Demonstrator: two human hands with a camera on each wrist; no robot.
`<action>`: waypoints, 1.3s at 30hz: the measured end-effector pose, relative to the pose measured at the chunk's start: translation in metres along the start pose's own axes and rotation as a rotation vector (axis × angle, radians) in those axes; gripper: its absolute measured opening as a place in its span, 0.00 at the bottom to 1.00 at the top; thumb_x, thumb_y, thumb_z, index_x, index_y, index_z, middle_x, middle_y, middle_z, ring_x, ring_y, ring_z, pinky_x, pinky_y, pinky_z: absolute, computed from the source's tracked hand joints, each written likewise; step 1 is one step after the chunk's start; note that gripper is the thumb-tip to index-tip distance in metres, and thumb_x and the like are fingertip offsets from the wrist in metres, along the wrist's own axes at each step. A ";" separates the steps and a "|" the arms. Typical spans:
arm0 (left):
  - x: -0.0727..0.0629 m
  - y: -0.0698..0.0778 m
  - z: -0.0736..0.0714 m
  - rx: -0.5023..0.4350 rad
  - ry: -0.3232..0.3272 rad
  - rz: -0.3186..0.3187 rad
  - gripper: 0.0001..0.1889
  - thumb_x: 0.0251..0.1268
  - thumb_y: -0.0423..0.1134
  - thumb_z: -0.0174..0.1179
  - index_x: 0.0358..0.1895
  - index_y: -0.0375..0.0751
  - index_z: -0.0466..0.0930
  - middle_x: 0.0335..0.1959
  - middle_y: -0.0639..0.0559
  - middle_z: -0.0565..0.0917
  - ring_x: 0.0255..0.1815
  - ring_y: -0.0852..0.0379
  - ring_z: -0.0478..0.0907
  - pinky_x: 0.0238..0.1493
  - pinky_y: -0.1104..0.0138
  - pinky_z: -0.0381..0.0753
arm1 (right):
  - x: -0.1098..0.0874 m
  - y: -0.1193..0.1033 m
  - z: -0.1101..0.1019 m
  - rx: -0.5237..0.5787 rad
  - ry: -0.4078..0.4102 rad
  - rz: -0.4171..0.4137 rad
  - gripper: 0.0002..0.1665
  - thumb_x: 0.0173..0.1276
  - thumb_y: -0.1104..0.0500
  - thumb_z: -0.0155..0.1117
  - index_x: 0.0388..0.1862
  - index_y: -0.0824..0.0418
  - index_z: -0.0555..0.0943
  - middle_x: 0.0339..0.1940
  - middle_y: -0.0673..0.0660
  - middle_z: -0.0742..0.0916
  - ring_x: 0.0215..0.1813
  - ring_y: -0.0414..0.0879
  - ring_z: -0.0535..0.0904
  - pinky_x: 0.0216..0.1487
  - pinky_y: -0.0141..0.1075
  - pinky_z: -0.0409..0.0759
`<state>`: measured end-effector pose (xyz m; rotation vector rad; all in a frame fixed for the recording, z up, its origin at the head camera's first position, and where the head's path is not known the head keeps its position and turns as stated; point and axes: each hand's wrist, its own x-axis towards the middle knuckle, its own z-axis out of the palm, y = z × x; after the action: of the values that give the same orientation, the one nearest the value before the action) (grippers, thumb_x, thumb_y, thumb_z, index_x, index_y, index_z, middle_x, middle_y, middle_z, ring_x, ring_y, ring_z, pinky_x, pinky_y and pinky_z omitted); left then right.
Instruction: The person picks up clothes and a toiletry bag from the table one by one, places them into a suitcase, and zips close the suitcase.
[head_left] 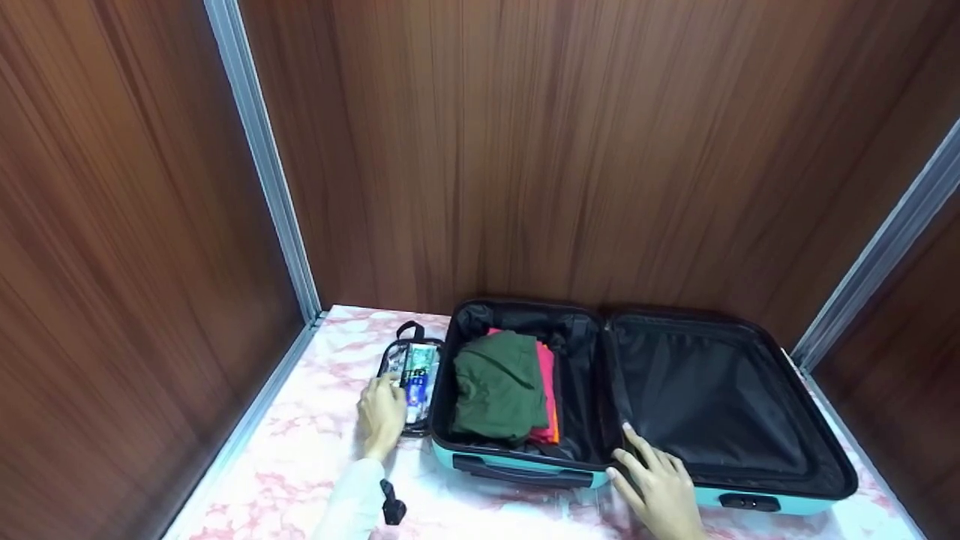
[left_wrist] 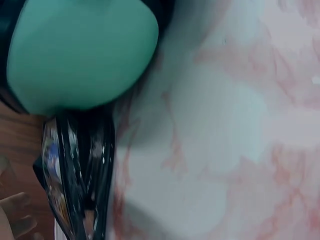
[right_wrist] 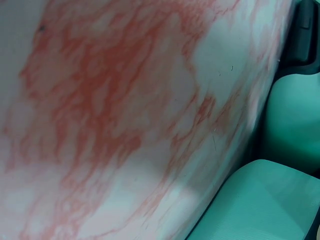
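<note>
A clear toiletry pouch (head_left: 421, 382) with black trim and a loop handle lies left of the open suitcase (head_left: 517, 456), with tubes and packets visible inside. My left hand (head_left: 384, 409) is over the pouch's left side, fingers relaxed. In the left wrist view, those fingers (left_wrist: 17, 215) appear beside the pouch (left_wrist: 80, 170), not wrapped round it. Folded dark green clothing (head_left: 501, 386) rests on pink and orange cloth (head_left: 547, 390) in the suitcase's left half. My right hand (head_left: 660, 487) has its fingers spread at the front edge near the hinge.
The suitcase's right half (head_left: 705, 397) lies flat, lined in black, with a lock (head_left: 750, 502) on its front side. Wooden panels (head_left: 525, 150) enclose the pink-marbled table (head_left: 277, 450) at the back and both sides. A black strap end (head_left: 393, 506) hangs by my left sleeve.
</note>
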<state>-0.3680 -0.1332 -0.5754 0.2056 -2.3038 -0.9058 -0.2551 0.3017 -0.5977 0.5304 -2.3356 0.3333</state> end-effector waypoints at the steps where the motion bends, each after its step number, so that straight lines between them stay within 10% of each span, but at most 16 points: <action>1: 0.000 -0.003 -0.002 0.008 -0.009 -0.024 0.10 0.62 0.29 0.59 0.46 0.33 0.83 0.43 0.37 0.83 0.47 0.33 0.78 0.50 0.44 0.73 | 0.000 0.000 0.000 0.001 0.001 -0.002 0.16 0.64 0.46 0.69 0.47 0.52 0.87 0.68 0.56 0.77 0.48 0.57 0.83 0.46 0.57 0.78; 22: -0.007 -0.041 -0.023 0.212 -0.221 -0.252 0.29 0.66 0.46 0.62 0.57 0.23 0.68 0.50 0.24 0.72 0.56 0.27 0.69 0.54 0.39 0.68 | 0.002 0.000 0.001 -0.002 -0.008 0.003 0.17 0.64 0.45 0.68 0.47 0.51 0.86 0.68 0.56 0.78 0.50 0.57 0.82 0.46 0.57 0.77; 39: -0.011 -0.040 -0.028 0.159 -0.219 -0.180 0.19 0.64 0.40 0.62 0.35 0.20 0.76 0.37 0.22 0.76 0.41 0.25 0.75 0.43 0.41 0.73 | 0.001 0.000 0.000 0.002 -0.003 -0.006 0.16 0.65 0.45 0.67 0.47 0.51 0.86 0.68 0.55 0.77 0.49 0.57 0.83 0.47 0.57 0.77</action>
<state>-0.3458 -0.1749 -0.5922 0.4059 -2.5961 -0.8687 -0.2560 0.3014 -0.5970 0.5398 -2.3365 0.3321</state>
